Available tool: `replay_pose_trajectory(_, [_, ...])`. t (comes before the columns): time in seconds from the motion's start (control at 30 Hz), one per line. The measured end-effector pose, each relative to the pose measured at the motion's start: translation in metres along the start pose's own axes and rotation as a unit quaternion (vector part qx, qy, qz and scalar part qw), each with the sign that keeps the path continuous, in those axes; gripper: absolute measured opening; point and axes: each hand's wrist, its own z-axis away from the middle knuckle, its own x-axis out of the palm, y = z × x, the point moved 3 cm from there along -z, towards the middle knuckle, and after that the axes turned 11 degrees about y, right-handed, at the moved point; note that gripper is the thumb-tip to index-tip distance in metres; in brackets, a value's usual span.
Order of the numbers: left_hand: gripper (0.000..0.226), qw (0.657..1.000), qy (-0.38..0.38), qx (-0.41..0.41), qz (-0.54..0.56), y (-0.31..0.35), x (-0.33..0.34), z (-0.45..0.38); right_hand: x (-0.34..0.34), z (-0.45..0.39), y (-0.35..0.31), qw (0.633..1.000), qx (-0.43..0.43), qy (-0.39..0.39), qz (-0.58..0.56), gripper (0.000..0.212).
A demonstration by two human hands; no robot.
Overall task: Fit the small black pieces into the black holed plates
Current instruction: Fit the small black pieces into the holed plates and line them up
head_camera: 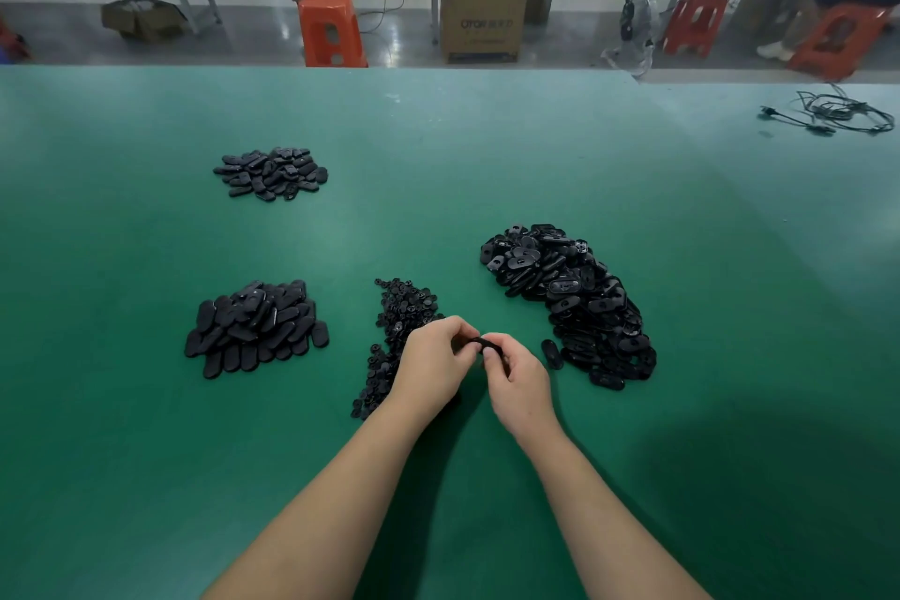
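Two bare forearms reach forward over a green table mat (146, 453). The left hand (431, 358) and the right hand (518, 385) meet above the mat, fingers curled, and together pinch a black oval plate (479, 345) between their fingertips; whether a small piece already sits in it cannot be told. Under and just beyond the left hand runs a strip of small black pieces (402, 312), scattered loose on the mat. Just right of the right hand lies a single holed plate (552, 353), at the near edge of a large heap of black holed plates (570, 297). To the left, well apart from the hands, sits a pile of black oval plates (255, 326) with plain faces up. Farther off on the left lies a smaller pile of the same kind of part (270, 173). At the far right of the table rests a tangle of black cable (837, 112). Beyond the table edge stand an orange plastic stool (331, 29) and a cardboard box (484, 7) on the floor.
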Motion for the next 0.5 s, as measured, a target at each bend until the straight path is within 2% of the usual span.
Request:
replay_pose_trajectory(0.27, [0.003, 0.999, -0.005, -0.008, -0.031, 0.0023, 0.0006, -0.0019, 0.0, 0.0007, 0.0006, 1.0, -0.004, 0.0, 0.01, 0.023])
replay_pose_trajectory(0.5, [0.01, 0.999, 0.007, -0.006, -0.047, 0.0055, 0.0066, 0.0011, -0.0008, -0.0001, 0.0003, 1.0, -0.014, 0.007, 0.023, 0.023])
